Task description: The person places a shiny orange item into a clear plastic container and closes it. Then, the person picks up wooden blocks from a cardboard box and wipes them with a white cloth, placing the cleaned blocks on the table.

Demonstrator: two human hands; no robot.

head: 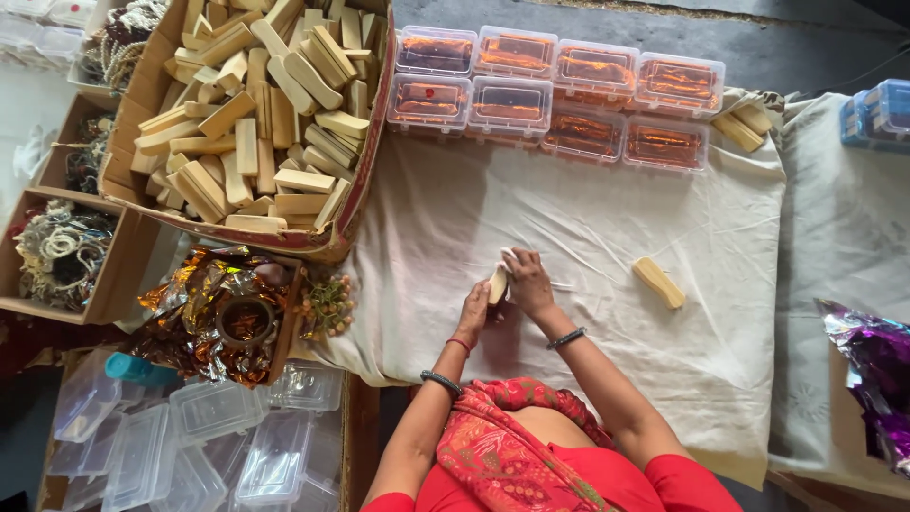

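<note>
Holding a small pale wooden block (498, 283) at the centre of the frame, the person works over a cream cloth (588, 218) spread across the surface. The left hand (474, 311) closes around the block's lower end from below; the right hand (527, 281) pinches its upper end together with a scrap of white material, which appears to be pressed against the wood. Both grips are narrow and occupied, with the block raised slightly off the cloth so that it can be turned between the fingers.

A second wooden block (659, 283) lies alone on the cloth right of centre, well apart from the hands, probably set aside within easy reach.

At upper left, a large cardboard box (355, 204) holds a loose heap of similar blocks; its position near the left arm suggests a supply point. Along the top edge, clear plastic cases (512, 104) with orange-brown contents stand in two rows, lids shut, arranged flat and side by side. A few more blocks (744, 125) rest just beside the right end of those rows.

At lower left, empty clear containers (213, 446) are piled loosely, and crinkled metallic foil (204, 303) sits above them. Smaller open boxes (62, 251) of cord and beads occupy the left edge. Purple foil (877, 370) shows at the right edge.
</note>
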